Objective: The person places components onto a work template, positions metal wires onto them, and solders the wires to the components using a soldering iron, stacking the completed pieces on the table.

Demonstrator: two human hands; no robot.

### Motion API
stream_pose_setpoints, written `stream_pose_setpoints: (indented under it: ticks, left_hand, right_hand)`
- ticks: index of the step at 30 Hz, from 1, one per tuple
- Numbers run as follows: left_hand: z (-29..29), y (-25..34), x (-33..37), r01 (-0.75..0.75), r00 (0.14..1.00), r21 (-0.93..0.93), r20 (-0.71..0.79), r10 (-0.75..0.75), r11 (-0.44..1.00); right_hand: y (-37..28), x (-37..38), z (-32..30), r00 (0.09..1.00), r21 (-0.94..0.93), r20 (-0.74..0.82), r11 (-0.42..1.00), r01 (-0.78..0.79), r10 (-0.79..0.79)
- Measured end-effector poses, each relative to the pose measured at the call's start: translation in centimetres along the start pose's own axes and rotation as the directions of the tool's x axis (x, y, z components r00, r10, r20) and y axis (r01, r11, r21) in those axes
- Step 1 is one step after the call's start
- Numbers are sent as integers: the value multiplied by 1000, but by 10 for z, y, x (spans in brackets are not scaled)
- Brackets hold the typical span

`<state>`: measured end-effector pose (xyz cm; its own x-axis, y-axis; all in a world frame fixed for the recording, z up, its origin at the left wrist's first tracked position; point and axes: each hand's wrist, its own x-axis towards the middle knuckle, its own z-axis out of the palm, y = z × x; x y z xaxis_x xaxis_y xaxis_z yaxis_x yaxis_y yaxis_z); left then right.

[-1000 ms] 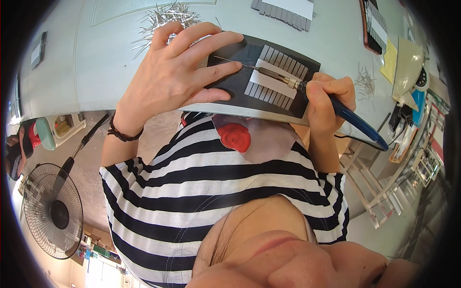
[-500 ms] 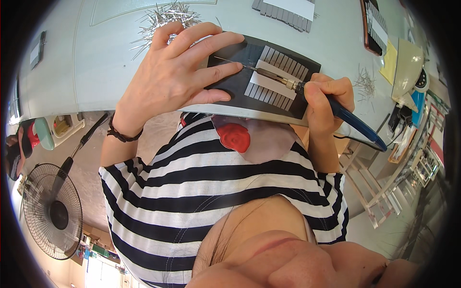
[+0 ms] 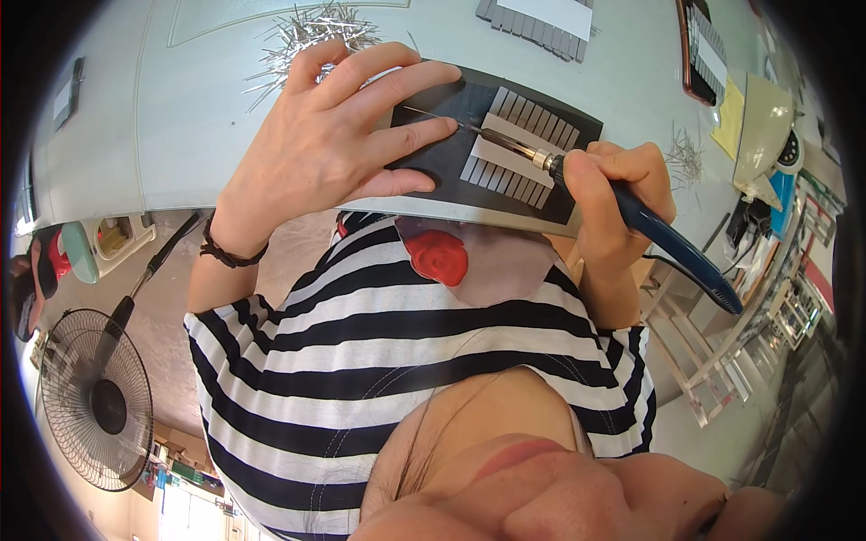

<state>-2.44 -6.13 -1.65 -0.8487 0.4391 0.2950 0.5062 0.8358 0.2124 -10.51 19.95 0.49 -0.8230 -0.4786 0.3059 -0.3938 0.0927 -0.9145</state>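
Observation:
A soldering iron (image 3: 667, 239) with a dark blue handle and metal tip sits in my right hand (image 3: 618, 194), which is closed round its front grip. Its tip reaches left, close to my left index fingertip. My left hand (image 3: 334, 149) has its fingers spread over a dark mat (image 3: 564, 203). The index finger presses on a thin metal wire (image 3: 419, 111) lying on that mat. Under the iron, a row of short grey strips (image 3: 514, 185) is crossed by a pale band (image 3: 505, 151). What lies right under the fingertip is hidden.
A heap of thin metal pins (image 3: 316, 36) lies beyond my left hand, and a smaller pile (image 3: 687, 158) lies at the right. More grey strips (image 3: 532, 27) rest at the back. A phone (image 3: 699, 54) and a yellow paper (image 3: 729, 117) are at far right. A fan (image 3: 99, 401) stands lower left.
The back end of the soldering iron has swung down and slightly right as my right hand tilted. Its tip stays near my left index finger, and my left hand is nearly still.

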Motion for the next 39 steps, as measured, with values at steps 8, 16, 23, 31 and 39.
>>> stream_pose_setpoints:
  ticks: [8,16,23,31,39]
  left_hand:
    - [1,3,2,-5,1000,-21,-16,5,1000]
    - [4,2,5,-24,999,-42,-40,22,999]
    - [5,0,4,-37,998,-42,-51,35,998]
    - [4,0,4,-39,997,-48,-61,36,998]
    - [4,-1,4,-33,998,-65,-61,29,997]
  right_hand:
    - [-7,5,-4,997,-75,33,995,-63,66]
    - [-2,-2,-7,954,303,-169,934,-188,247]
    - [3,-5,-3,977,312,-98,938,-152,190]
    - [2,-4,-1,971,278,-101,943,-183,218]
    - [1,-2,1,971,298,-100,938,-180,218]
